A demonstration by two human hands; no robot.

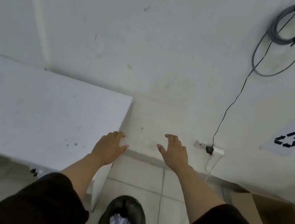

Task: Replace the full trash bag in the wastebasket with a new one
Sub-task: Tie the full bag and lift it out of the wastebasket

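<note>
A big white table (pixel 40 112) sits on the left by the wall. The round black wastebasket (pixel 122 222) stands on the floor below, between the arms, with crumpled trash in its bag. The left hand (pixel 109 147) and right hand (pixel 174 152) are open and hold nothing

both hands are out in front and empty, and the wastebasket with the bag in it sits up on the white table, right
Not quite. The head view shows the wastebasket standing on the tiled floor, below and between the arms, beside the white table, not on it. The rest holds: the left hand and the right hand are out in front and empty, and a bag lines the basket.
</note>
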